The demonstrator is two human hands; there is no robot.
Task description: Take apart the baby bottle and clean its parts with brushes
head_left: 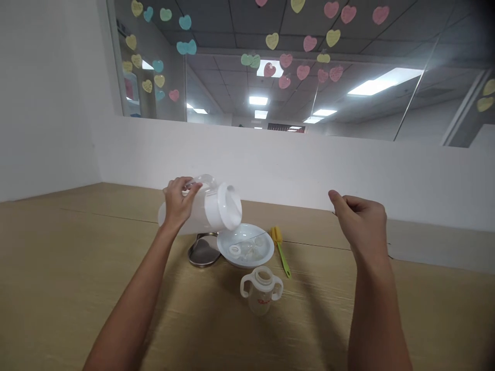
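My left hand (pixel 178 202) grips the handle of a translucent white jug (pixel 211 206), which is tipped over with its white lid end pointing down toward a white bowl (pixel 266 253). Small clear bottle parts lie in the bowl. My right hand (pixel 361 219) hovers to the right, above the table, fingers loosely curled and holding nothing that I can see. A two-handled baby bottle (pixel 261 289) without a cap stands upright in front of the bowl.
A metal dish (pixel 201 252) lies left of the bowl, under the jug. A yellow-and-green bottle brush (pixel 280 250) lies to the right of the bowl. The wooden table (pixel 77 257) meets a white wall with a window above.
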